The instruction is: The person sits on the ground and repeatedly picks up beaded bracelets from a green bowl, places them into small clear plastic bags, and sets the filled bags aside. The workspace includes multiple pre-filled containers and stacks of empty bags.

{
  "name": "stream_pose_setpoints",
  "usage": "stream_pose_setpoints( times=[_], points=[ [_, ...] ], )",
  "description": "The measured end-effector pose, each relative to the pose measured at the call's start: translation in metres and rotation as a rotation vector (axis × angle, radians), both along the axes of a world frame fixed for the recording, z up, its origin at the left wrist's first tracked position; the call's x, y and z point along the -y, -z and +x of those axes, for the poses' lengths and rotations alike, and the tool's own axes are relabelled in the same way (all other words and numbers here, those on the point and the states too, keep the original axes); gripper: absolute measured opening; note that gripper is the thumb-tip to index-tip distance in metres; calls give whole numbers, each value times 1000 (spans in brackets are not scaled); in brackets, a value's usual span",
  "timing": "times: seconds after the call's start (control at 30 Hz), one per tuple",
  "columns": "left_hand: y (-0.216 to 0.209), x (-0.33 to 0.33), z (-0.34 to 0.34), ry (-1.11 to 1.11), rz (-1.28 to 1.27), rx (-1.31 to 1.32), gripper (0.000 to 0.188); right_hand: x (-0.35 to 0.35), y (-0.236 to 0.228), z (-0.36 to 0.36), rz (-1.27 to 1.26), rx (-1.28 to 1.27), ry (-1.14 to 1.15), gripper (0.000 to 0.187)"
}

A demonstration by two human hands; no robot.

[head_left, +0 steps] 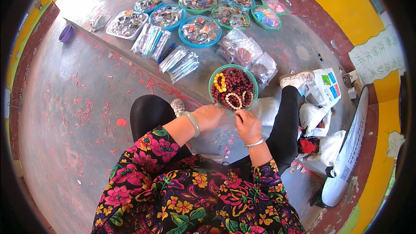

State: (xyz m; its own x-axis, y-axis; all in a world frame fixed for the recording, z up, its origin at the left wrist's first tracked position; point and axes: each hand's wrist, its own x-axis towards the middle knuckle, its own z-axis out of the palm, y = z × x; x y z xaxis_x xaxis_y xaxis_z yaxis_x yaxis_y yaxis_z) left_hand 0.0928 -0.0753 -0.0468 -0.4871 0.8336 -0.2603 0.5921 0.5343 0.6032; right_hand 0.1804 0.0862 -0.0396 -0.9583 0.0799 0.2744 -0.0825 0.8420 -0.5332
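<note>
My left hand (209, 117), with a pale bangle at its wrist, is closed just in front of a green bowl (212, 87). My right hand (248, 126), wearing a silver bangle, is closed in a pinch close beside it. What the fingers hold is too small to make out; something clear, like thin plastic, shows faintly between the hands. Dark red bead bracelets (237, 79) fill the bowl. A yellow bead bracelet (220, 82) lies on them at the left, and a cream bead bracelet (233, 100) near the front.
Bagged bracelets (242, 55) lie behind the bowl. Bundles of wrapped pens (179, 63) are to the left. Farther back stand several basins of small packaged goods, including a blue basin (200, 44). White bags (313, 115) sit by my right leg. A purple bucket (66, 34) stands far left.
</note>
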Motion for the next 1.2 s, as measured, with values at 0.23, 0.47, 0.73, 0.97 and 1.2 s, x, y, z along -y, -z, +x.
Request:
stream_pose_setpoints(
  times=[0.23, 0.47, 0.73, 0.97, 1.2],
  points=[
    [7, -1, 1, -93, -17, 8, 17, -15, 20, -2, -313, 254, 44, 7],
    [16, -3, -1, -81, -176, -8, 22, -52, 76, -20, 69, 222, 78, 16],
    [26, -3, -2, -80, -122, 27, 22, -35, 102, -41, 349, 650, 89, 20],
    [29, -2, -5, -127, -90, 39, 22, -43, 110, -41, 333, 441, 195, 15],
    [27, -4, -8, -127, -97, 63, 21, -53, 32, -38, -239, 176, 194, 12]
  ],
)
